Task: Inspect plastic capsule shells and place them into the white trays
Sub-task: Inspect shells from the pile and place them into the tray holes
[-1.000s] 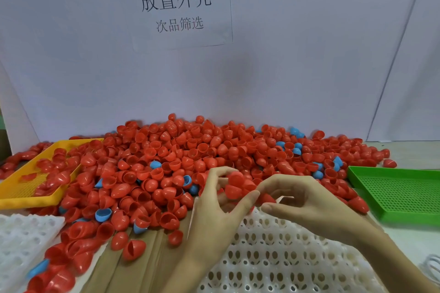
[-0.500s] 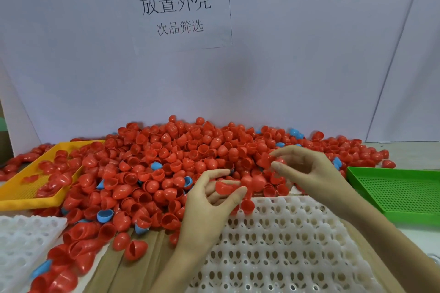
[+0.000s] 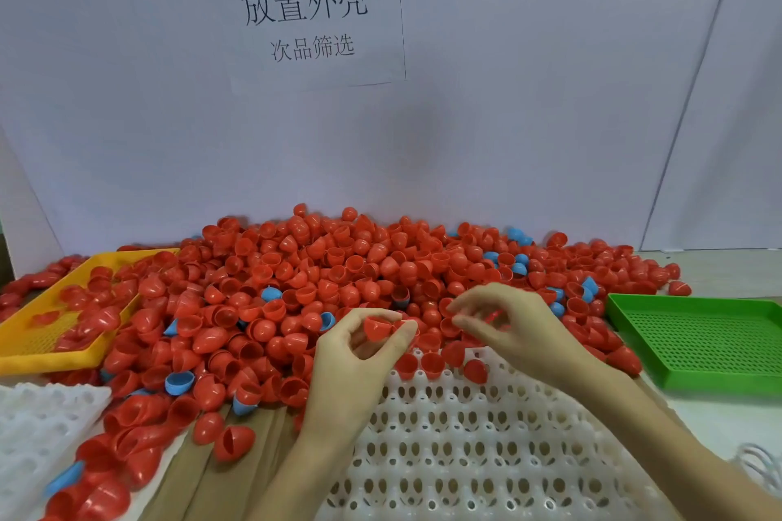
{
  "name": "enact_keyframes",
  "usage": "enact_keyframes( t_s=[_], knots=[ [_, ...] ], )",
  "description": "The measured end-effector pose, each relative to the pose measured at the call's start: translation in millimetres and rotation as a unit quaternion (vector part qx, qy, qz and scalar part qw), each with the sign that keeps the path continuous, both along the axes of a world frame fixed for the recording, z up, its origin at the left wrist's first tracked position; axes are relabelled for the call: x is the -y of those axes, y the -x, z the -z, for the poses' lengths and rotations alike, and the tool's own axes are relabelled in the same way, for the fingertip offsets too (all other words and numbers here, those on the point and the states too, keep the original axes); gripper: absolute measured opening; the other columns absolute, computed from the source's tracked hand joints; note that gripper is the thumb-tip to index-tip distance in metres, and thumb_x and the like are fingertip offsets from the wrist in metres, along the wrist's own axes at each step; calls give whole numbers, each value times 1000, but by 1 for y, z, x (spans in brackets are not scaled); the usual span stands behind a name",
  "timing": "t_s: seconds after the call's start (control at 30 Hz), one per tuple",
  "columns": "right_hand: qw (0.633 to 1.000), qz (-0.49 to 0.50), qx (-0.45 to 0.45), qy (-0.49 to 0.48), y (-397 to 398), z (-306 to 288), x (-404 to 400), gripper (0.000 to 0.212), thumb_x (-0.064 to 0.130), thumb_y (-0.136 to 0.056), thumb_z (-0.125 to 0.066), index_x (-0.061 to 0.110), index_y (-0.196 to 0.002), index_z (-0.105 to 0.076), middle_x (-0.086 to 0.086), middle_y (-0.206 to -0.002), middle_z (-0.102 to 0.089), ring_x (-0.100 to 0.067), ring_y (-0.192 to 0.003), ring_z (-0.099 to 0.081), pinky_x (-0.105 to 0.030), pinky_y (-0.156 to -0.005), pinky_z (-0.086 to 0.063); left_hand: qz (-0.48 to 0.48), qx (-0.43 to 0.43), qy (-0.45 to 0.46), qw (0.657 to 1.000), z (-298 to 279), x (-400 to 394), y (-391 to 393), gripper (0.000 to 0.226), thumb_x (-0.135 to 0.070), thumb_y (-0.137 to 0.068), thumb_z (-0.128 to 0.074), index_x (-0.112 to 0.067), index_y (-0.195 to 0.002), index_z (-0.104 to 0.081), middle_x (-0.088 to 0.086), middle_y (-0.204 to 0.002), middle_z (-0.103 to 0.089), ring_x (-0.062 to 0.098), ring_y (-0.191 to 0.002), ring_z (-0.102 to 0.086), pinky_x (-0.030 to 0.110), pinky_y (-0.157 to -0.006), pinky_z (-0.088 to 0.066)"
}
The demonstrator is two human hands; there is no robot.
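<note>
A person works at a table, seen from above and behind the hands, with only bare forearms and hands in view. The left hand [image 3: 359, 355] is raised over the near edge of a big heap of red capsule shells [image 3: 338, 287], and its thumb and fingers pinch one red shell [image 3: 375, 328] with its open side turned toward the right. The right hand [image 3: 508, 330] hovers just beside it, over the heap's front edge, with its fingers curled downward and the fingertips drawn close together; whether it holds a shell cannot be told, since the fingers hide what lies under them. Directly below both hands lies a white tray [image 3: 486, 457] moulded with rows of round pockets. Four red shells [image 3: 431, 364] sit in pockets along its far edge, next to the heap; the pockets nearer the camera hold nothing. A second white tray [image 3: 38, 427] lies at the lower left, partly covered by spilled shells. A few blue shells [image 3: 180, 383] are scattered through the red ones. A yellow perforated tray [image 3: 38, 355] rests at the left with red shells lying in it and against it, and a green perforated tray [image 3: 698, 338] rests at the right, just beside the heap. Strips of brown cardboard [image 3: 203, 474] show between the two white trays. On the pale wall behind hangs a paper sign [image 3: 304, 12] printed with Chinese characters.
</note>
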State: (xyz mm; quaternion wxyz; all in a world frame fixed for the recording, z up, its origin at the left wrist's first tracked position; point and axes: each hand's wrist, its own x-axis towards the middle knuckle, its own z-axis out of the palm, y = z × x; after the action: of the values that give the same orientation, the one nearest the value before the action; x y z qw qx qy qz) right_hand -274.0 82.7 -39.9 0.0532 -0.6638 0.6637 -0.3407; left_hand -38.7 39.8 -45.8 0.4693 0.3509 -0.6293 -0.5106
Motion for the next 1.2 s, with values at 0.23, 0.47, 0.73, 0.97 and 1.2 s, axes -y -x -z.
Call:
enact_keyframes(
  t_s=[0.23, 0.47, 0.73, 0.97, 1.2],
  knots=[
    [988, -27, -112, -99, -9, 8, -12, 26, 39, -98, -71, 41, -123, -69, 21, -108, -59, 3, -96, -58, -14, -87, -50, 13, 34, -4, 999, 2, -2, 2, 31, -21, -84, -87, -24, -109, -69, -7, -91, -81, 8, -85, -78, 14, -76, -57],
    [999, 27, -7, 43, -4, -35, 15, 63, 0, -98, -66, 28, -153, -52, 14, -142, -59, -1, -128, -56, -5, -106, -37, 80, -3, -61, 995, 3, -1, 2, 21, -14, -94, -77, -10, -111, -67, -4, -103, -82, 13, -99, -78, 14, -79, -58],
    [983, -153, 98, 1, -31, -18, -24, 51, 13, -106, -61, 43, -147, -57, 29, -143, -60, 7, -133, -55, -17, -107, -49, 185, -61, -132, 972, -2, -2, 0, 31, -31, -109, -51, -15, -135, -54, 13, -109, -80, 21, -97, -75, 32, -89, -56],
    [969, -129, 207, 30, -34, -9, -41, 38, 21, -98, -73, 41, -129, -68, 8, -114, -76, -15, -112, -72, -36, -95, -61, 226, -40, -115, 967, 3, -7, 4, 44, -47, -105, -41, -10, -125, -53, 13, -89, -74, 18, -80, -64, 24, -72, -50],
    [962, -115, 247, 1, -34, -2, -47, 19, 36, -92, -76, 35, -111, -78, 0, -95, -75, -18, -86, -73, -29, -73, -60, 242, -82, -164, 953, 5, 1, 10, 56, -63, -95, -60, -9, -111, -59, 15, -81, -68, 21, -65, -62, 27, -61, -52]
  ],
)
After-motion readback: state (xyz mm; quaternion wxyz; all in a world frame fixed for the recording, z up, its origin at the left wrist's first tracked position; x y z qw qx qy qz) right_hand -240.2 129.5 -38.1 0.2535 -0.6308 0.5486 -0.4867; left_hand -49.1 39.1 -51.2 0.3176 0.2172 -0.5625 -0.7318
